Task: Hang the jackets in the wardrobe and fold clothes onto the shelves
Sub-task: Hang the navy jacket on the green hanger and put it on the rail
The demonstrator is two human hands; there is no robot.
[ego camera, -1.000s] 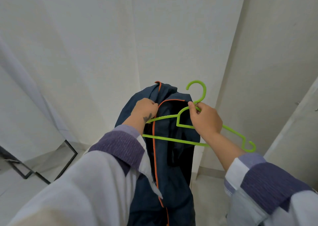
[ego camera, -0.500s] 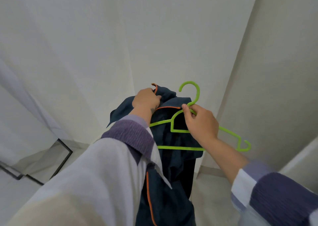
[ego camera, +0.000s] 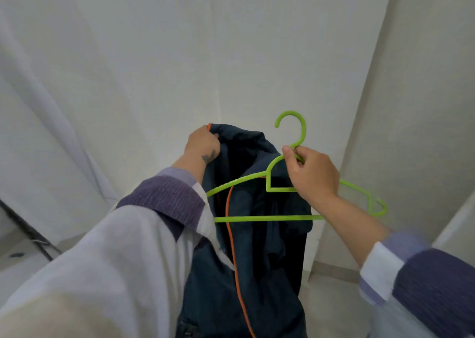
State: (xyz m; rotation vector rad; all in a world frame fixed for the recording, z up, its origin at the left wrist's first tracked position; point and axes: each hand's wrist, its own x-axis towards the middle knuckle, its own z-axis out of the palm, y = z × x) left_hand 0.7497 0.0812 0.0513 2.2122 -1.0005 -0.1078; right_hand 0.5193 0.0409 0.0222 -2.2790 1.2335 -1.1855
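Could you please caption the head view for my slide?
Left hand lifts a navy jacket while right hand holds a green hanger.

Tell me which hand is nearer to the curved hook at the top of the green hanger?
Right. The right hand pinches the green hanger just below its hook; the left hand grips the jacket collar, off to the side.

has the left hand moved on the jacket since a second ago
Yes. The left hand has climbed from beside the orange zip to the jacket collar top, away from the hanger.
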